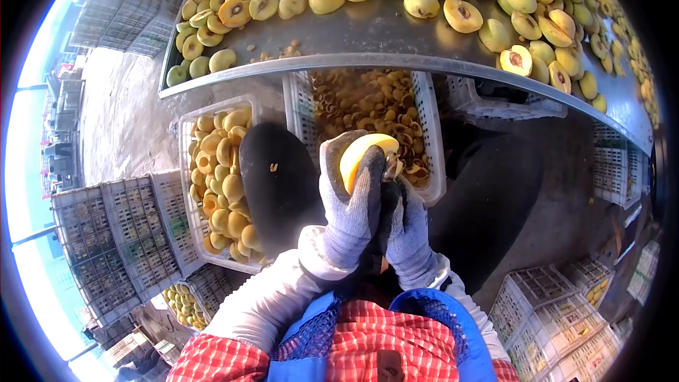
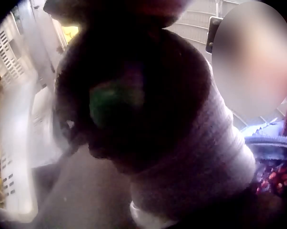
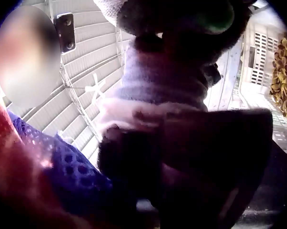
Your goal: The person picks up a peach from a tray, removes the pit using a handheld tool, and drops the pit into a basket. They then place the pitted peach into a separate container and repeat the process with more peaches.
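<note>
In the head view, my gloved left hand (image 1: 349, 201) grips a yellow fruit half (image 1: 364, 155), fingers behind it and thumb across its near side. My gloved right hand (image 1: 410, 237) is against the left one, its fingers curled near a small, partly hidden thing at the fruit's right edge; what it holds cannot be made out. Dark, shadowed gloves fill the middle of both wrist views, the left hand (image 2: 138, 95) in one and the right hand (image 3: 181, 62) in the other.
A metal table (image 1: 339, 37) with many halved fruits curves across the far side. Below it stand a crate of small brown pieces (image 1: 368, 102) and, to the left, a crate of yellow halves (image 1: 230, 191). Stacked crates (image 1: 120, 230) stand left, others (image 1: 559, 311) right.
</note>
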`<state>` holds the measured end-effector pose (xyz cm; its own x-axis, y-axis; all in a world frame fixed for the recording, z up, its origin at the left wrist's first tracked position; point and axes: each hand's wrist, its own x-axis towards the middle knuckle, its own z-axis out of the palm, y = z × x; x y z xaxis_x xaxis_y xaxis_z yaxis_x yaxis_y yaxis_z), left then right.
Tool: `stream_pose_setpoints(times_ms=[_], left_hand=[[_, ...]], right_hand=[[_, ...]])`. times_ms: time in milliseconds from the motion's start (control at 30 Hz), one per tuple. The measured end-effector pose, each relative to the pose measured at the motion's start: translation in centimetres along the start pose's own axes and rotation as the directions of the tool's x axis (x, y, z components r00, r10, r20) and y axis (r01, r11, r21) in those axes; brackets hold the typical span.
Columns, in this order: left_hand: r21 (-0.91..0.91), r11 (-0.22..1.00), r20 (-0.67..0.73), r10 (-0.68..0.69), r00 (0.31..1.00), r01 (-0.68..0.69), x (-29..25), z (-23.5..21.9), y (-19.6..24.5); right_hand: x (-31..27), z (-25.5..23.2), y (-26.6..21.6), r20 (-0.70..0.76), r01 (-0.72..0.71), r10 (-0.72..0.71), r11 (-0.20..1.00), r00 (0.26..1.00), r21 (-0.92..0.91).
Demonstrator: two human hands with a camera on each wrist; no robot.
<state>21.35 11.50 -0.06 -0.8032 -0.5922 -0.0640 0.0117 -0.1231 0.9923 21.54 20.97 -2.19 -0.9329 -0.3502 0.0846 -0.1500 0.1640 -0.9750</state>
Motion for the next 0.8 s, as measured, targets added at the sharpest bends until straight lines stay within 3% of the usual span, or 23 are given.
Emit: stream_pose_setpoints(times_ms=[100,167,233,300,367,400,467,533,567,600,667,767,800], left_hand=[[0.058,0.995,0.106,-0.083,0.991,0.077,0.6,-0.8,0.7],[0.067,0.982,0.212,-0.185,0.959,0.175,1.1,-1.5,0.7],[0.013,0.974,0.311,-0.217,0.925,0.224,1.7,-1.6,1.0],[-0.025,0.969,0.430,-0.210,0.878,0.244,2.6,-2.0,1.3],[-0.073,0.953,0.441,-0.234,0.867,0.295,3.0,-1.7,1.9],[-0.100,0.942,0.444,-0.246,0.862,0.321,3.0,-1.5,2.0],[0.031,0.972,0.466,-0.219,0.857,0.232,3.2,-2.3,1.0],[0.173,0.985,0.542,-0.074,0.837,-0.024,3.5,-3.4,-0.8],[0.320,0.891,0.587,0.080,0.806,-0.322,3.9,-3.5,-0.7],[0.394,0.820,0.591,0.120,0.798,-0.415,3.9,-3.6,-0.9],[0.452,0.746,0.601,0.150,0.785,-0.489,3.7,-4.1,-0.8],[0.353,0.825,0.554,0.195,0.809,-0.441,3.6,-4.9,-1.4],[0.305,0.887,0.534,0.142,0.834,-0.346,3.5,-5.1,-1.8]], right_hand=[[-2.3,-0.3,2.7,0.109,0.130,-0.111,0.973,0.988,-0.191],[-3.4,-0.2,4.1,0.139,0.019,-0.007,0.996,0.990,-0.083],[-3.6,0.5,4.3,0.097,-0.237,0.217,0.897,0.971,0.374],[-1.1,-1.8,2.4,0.544,-0.586,0.241,0.482,0.804,0.652],[0.2,-3.3,-1.9,0.783,-0.825,0.303,0.024,0.544,0.565],[0.0,-3.0,-1.6,0.804,-0.815,0.263,-0.097,0.533,0.572],[-0.7,-2.1,-0.3,0.841,-0.773,0.172,-0.333,0.514,0.540],[-0.9,-1.7,0.7,0.873,-0.770,0.039,-0.454,0.486,0.449],[-1.0,-1.4,1.1,0.878,-0.767,0.012,-0.481,0.478,0.424],[-1.1,-1.3,1.5,0.883,-0.765,-0.015,-0.506,0.469,0.398],[-1.1,-0.9,1.7,0.889,-0.759,-0.028,-0.534,0.457,0.373],[-1.2,0.0,1.6,0.887,-0.726,-0.116,-0.626,0.447,0.284],[-1.3,0.1,1.5,0.888,-0.721,-0.112,-0.633,0.447,0.283]])
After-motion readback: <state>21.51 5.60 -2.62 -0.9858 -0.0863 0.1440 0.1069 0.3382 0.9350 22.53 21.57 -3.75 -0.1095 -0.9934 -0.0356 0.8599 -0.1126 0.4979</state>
